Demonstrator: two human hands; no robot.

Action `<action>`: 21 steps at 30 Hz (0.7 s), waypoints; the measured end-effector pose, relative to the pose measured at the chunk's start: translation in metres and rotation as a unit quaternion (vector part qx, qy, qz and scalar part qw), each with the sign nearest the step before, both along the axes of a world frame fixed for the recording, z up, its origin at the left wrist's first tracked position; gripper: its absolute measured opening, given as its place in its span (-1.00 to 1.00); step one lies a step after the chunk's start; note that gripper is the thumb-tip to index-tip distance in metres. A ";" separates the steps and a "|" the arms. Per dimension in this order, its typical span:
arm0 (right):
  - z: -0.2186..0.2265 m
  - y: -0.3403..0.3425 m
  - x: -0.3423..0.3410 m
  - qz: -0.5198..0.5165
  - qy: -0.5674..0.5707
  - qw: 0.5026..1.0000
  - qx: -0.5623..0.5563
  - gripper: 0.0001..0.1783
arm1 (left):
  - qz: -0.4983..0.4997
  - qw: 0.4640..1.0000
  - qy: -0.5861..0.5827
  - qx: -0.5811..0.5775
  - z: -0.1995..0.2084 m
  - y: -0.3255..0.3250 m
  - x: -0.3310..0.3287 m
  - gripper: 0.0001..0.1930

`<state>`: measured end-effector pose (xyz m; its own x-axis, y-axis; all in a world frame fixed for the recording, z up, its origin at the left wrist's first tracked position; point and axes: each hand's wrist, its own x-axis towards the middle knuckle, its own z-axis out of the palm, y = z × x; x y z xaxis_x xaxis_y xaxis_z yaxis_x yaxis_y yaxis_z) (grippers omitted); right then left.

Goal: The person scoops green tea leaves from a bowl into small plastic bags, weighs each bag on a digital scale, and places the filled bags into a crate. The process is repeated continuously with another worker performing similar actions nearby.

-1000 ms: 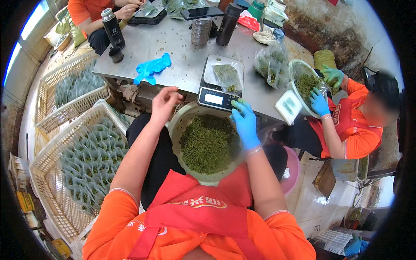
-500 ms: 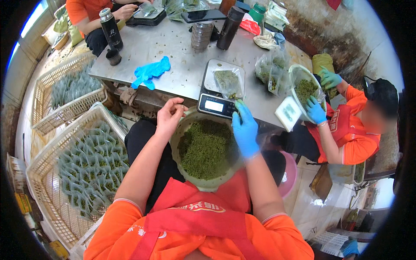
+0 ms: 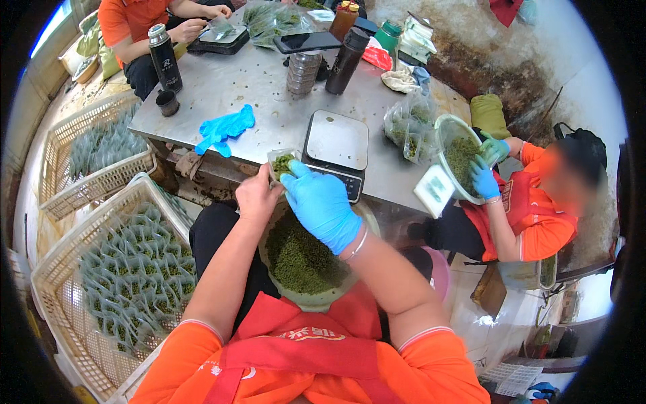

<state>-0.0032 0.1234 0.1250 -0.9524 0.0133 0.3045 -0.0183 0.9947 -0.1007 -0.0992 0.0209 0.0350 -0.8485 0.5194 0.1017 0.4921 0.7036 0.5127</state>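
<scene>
Bare left hand point(image 3: 258, 197) grips small pouch point(image 3: 281, 163) upright; gloved right hand point(image 3: 321, 204) pinches leaves into it above bowl point(image 3: 311, 299). Advisable: keep pouch mouth over bowl, catching spills.

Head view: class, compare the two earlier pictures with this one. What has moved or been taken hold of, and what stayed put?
The bare left hand now holds a small clear pouch of green leaves at the table edge, and the blue-gloved right hand has moved left to it. The tray of leaves is gone from the grey digital scale. The round bowl of green leaves stays on the lap; the crumpled blue glove has not moved.
</scene>
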 end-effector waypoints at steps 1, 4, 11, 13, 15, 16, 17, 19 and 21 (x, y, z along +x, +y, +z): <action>-0.006 0.000 -0.004 -0.007 -0.020 1.000 -0.010 -0.86 | -0.021 0.999 0.036 0.020 -0.004 0.000 0.000 -0.38; -0.056 0.013 -0.024 -0.049 -0.075 0.995 -0.045 -0.91 | -0.066 0.991 0.098 0.063 -0.018 -0.002 0.007 -0.37; -0.032 -0.001 -0.003 -0.017 -0.053 0.995 -0.079 -0.79 | -0.084 0.986 0.133 0.062 -0.009 -0.003 0.007 -0.35; -0.056 0.003 -0.013 -0.041 -0.065 0.994 -0.080 -0.83 | -0.082 0.979 0.155 0.107 -0.021 0.001 0.006 -0.38; -0.049 0.010 -0.010 -0.004 -0.104 0.988 -0.110 -0.83 | -0.090 0.980 0.144 0.102 -0.021 0.000 0.008 -0.39; -0.043 0.014 -0.007 0.015 -0.124 0.984 -0.125 -0.82 | -0.083 0.983 0.123 0.104 -0.019 0.000 0.008 -0.39; -0.022 0.019 0.005 0.052 -0.097 0.974 -0.200 -0.73 | -0.072 0.987 0.101 0.103 -0.017 -0.004 0.009 -0.39; 0.008 0.040 0.026 0.053 -0.157 0.833 -0.528 -0.67 | -0.030 0.997 -0.010 0.064 -0.012 -0.006 0.010 -0.37; 0.027 0.078 0.049 -0.038 -0.038 0.748 -0.662 -0.76 | 0.004 0.993 -0.059 0.099 -0.009 -0.005 0.008 -0.37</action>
<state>0.0457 0.2013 0.1520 -0.9478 0.3091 -0.0780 0.0889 0.0211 -0.9958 -0.0909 0.0160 0.0258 -0.8644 0.4926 0.1010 0.4156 0.5867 0.6951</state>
